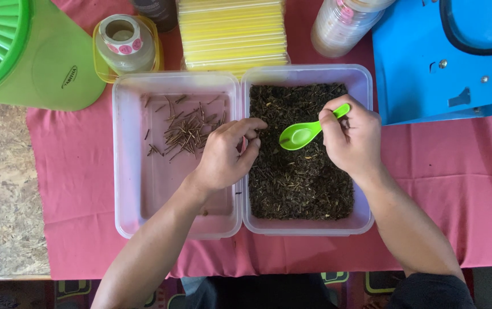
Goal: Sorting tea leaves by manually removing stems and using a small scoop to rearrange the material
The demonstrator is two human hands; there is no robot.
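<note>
Here: two hands over twin trays, a green spoon (309, 130) held above dark loose leaf.

Spoon is pinched at its handle by the right hand (351, 137), its long axis slanted, bowl pointing left toward the left hand (226, 151), the nearer one, whose fingertips are closed small at the shared tray rims, on what cannot be told. Stems (186, 130) are gathered in the left tray (128, 171); open floor is left below them.

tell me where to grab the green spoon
By its handle, from the right: the green spoon lies bowl-left over the dark leaves, handle angled up to the right, where the right hand pinches it.
</note>
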